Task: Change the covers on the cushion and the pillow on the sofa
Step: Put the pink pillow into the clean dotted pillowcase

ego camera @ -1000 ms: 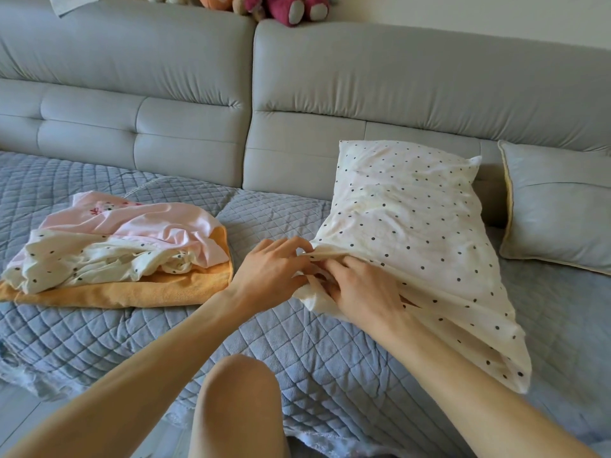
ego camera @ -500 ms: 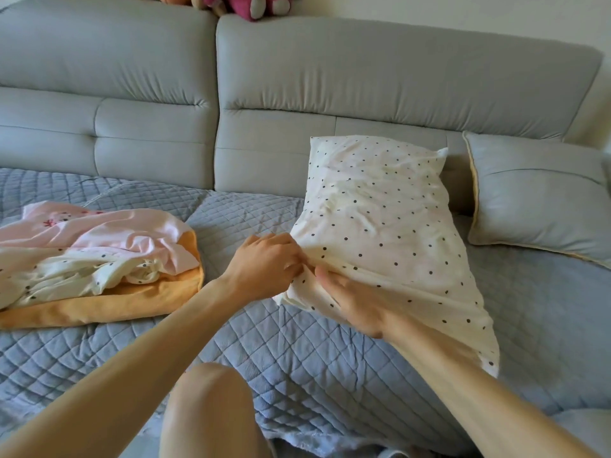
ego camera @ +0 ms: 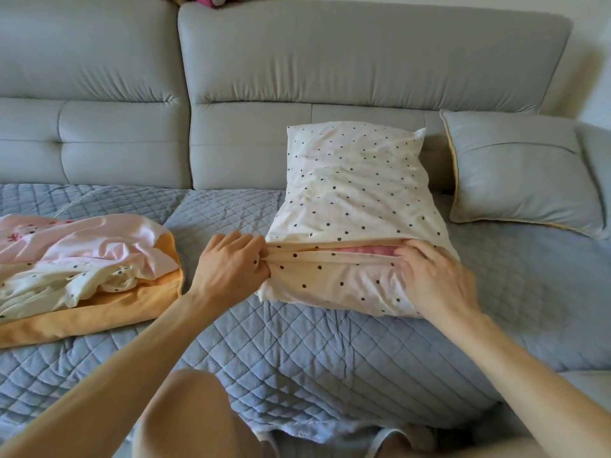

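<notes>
A pillow in a cream cover with dark dots (ego camera: 353,193) leans against the sofa back. Its opening runs along the near side, and a pink inner pillow (ego camera: 370,250) shows through the gap. My left hand (ego camera: 231,264) pinches the left end of the opening. My right hand (ego camera: 433,276) grips the cover's edge at the right end of the gap, its fingertips at the slit. A grey cushion with yellow piping (ego camera: 519,170) leans at the right.
At the left lies a pile of covers: a pink one (ego camera: 86,242), a dotted cream one (ego camera: 56,279) and an orange one (ego camera: 99,312) underneath. A grey quilted throw (ego camera: 297,352) covers the sofa seat. My bare knee (ego camera: 185,418) is at the bottom.
My right hand has slid right along the pillow's opening, away from the left hand, and the slit now gapes to show pink inside. The view has shifted rightward.
</notes>
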